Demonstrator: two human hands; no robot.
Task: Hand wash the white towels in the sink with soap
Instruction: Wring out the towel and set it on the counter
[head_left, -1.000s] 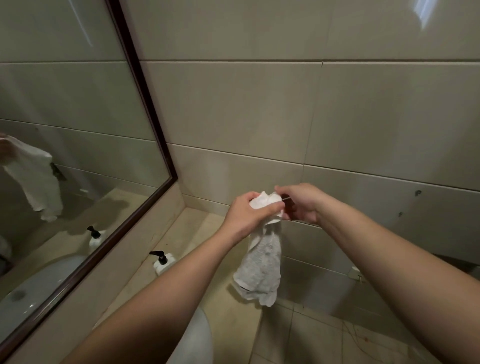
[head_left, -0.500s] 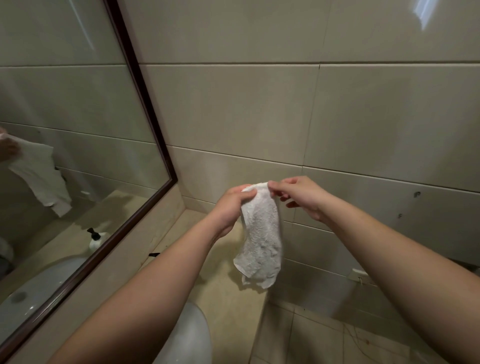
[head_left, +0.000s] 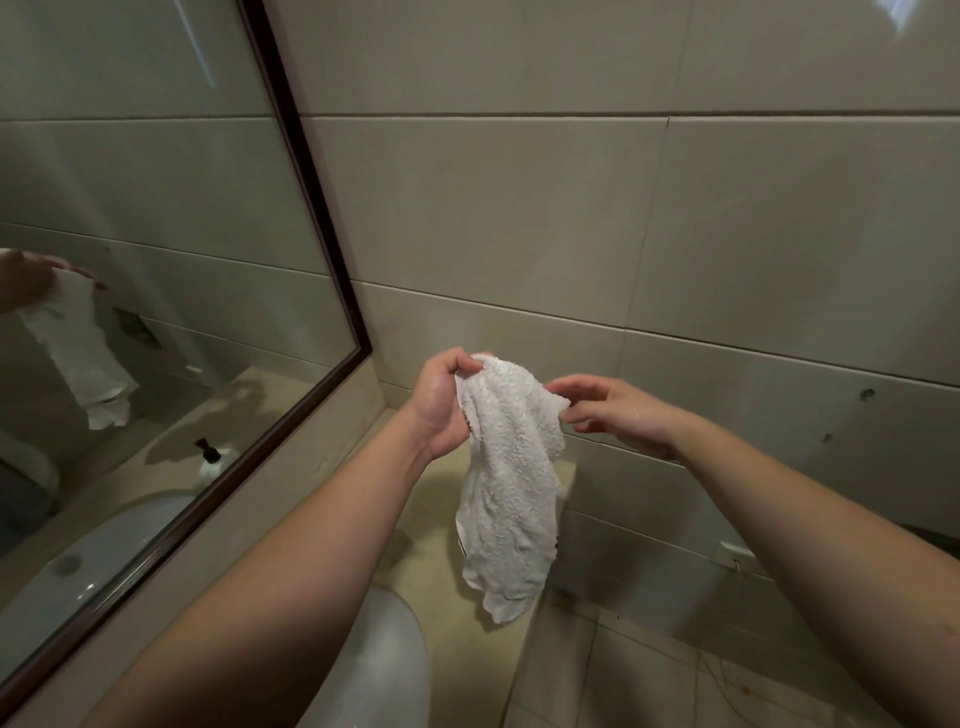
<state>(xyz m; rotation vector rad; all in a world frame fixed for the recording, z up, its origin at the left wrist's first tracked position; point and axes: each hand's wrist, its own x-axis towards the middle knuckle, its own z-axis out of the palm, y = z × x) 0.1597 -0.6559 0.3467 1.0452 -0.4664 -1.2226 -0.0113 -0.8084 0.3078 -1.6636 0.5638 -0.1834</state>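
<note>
A white terry towel (head_left: 511, 493) hangs in the air in front of the tiled wall, its lower end crumpled and dangling past the counter's right end. My left hand (head_left: 441, 400) grips the towel's top left corner with curled fingers. My right hand (head_left: 613, 410) pinches the top right edge between thumb and fingertips. The white sink (head_left: 379, 670) shows at the bottom, partly hidden behind my left forearm.
A dark-framed mirror (head_left: 311, 218) fills the left side; it reflects the towel, the basin and a soap pump bottle (head_left: 210, 460). The beige counter (head_left: 467, 613) ends at the right, with tiled floor (head_left: 649, 675) below. A wall outlet (head_left: 735, 553) sits low on the right.
The bunched towel has been drawn open: my hands have moved apart along its top edge, and it now hangs wider. The view has shifted slightly, and my left arm now hides the soap bottle on the counter.
</note>
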